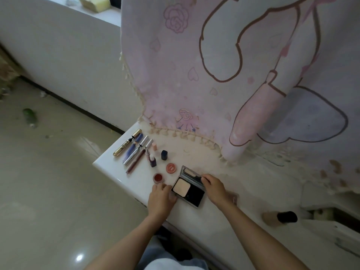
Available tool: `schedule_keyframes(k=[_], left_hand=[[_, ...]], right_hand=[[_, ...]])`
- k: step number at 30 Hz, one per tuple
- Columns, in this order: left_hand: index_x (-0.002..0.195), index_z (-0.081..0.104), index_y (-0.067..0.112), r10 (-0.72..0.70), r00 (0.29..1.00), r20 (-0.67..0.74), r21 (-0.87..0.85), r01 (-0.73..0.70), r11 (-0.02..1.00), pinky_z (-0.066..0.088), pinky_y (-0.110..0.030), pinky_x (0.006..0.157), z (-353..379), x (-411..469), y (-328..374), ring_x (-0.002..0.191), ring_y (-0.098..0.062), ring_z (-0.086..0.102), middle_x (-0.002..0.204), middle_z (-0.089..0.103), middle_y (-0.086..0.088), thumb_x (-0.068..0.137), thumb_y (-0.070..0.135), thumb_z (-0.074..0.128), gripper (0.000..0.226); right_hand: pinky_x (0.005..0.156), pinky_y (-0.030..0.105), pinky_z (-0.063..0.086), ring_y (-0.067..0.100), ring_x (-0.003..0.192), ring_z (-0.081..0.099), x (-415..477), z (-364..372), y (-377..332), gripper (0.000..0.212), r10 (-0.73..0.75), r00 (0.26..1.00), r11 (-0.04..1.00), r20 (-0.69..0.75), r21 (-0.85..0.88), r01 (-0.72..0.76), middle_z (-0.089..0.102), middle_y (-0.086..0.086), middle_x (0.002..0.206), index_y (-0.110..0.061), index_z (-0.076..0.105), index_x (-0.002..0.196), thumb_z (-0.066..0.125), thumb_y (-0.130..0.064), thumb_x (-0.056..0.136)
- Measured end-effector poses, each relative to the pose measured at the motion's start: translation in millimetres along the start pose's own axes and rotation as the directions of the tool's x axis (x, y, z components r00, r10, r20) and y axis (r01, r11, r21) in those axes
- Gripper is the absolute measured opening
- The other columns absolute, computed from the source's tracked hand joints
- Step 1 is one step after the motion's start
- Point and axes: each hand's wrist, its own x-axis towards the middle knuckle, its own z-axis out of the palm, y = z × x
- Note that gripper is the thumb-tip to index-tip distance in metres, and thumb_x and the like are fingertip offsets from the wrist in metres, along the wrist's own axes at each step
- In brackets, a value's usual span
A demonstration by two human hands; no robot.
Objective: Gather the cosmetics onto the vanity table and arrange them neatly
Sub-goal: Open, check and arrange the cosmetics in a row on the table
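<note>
Gripping open black rectangular powder compact [188,189], 6 o'clock on white vanity table [111,166], with left hand [161,197] curled at its 8 o'clock corner, right hand [214,187] pinching its 2 o'clock edge. Probably light and rigid but powder crumbly, so grab case edges only

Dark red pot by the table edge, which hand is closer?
Left. The left hand sits just beside the dark red pot; the right hand is across the powder compact, gripping its far edge.

A room in a home: a white vanity table [115,172] with cosmetics [134,151] lined up at its left end, a pink cartoon-print cloth [194,75] draped behind, glossy floor tiles [48,182].
</note>
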Motion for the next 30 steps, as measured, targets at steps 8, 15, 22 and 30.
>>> schedule_keyframes(k=[8, 15, 22, 30], left_hand=[[0.09, 0.069, 0.012, 0.056, 0.998, -0.02, 0.073, -0.054, 0.996, 0.049, -0.043, 0.075, 7.2, -1.6, -6.6, 0.096, -0.037, 0.061, 0.102, 0.065, -0.013, 0.057, 0.028, 0.084, 0.039], [0.085, 0.07, 0.021, 0.146, 0.989, -0.004, 0.236, -0.141, 0.961, 0.055, -0.035, 0.063, 8.2, -3.7, -14.6, 0.083, -0.027, 0.069, 0.093, 0.07, -0.004, 0.035, 0.041, 0.089, 0.057], [0.099, 0.052, 0.023, 0.198, 0.978, 0.061, 0.24, -0.207, 0.948, 0.056, -0.035, 0.062, 6.7, -5.4, -24.9, 0.086, -0.025, 0.069, 0.097, 0.071, -0.004, 0.031, 0.043, 0.088, 0.08], [0.105, 0.067, 0.013, 0.166, 0.984, 0.062, 0.253, -0.176, 0.951, 0.054, -0.044, 0.077, 6.6, -11.2, -25.2, 0.103, -0.032, 0.064, 0.114, 0.067, -0.012, 0.045, 0.033, 0.087, 0.066]], right_hand=[[0.077, 0.024, 0.037, 0.025, 0.104, 0.055, -0.9, 5.2, 2.9, 0.028, 0.005, 1.0, 0.999, 0.003, 0.044, -0.005, 0.062, 0.014, 0.115, -0.003, 0.057, 0.114, 0.038, -0.017, 0.097], [0.092, 0.021, 0.033, 0.022, 0.124, 0.044, -3.9, 3.8, 9.2, 0.042, 0.015, 1.0, 0.997, -0.006, 0.075, -0.015, 0.049, 0.01, 0.133, -0.01, 0.044, 0.132, 0.053, -0.021, 0.092], [0.11, 0.032, 0.025, 0.023, 0.138, 0.025, -25.9, -24.0, 63.6, 0.062, 0.007, 0.991, 0.967, -0.135, -0.251, -0.041, 0.031, 0.008, 0.149, -0.016, 0.037, 0.138, 0.061, -0.037, 0.085], [0.106, 0.027, 0.029, 0.023, 0.133, 0.033, -48.7, -17.8, 100.0, 0.066, 0.011, 0.994, 0.918, -0.11, -0.392, -0.054, 0.039, 0.006, 0.144, -0.02, 0.03, 0.141, 0.06, -0.029, 0.084]])
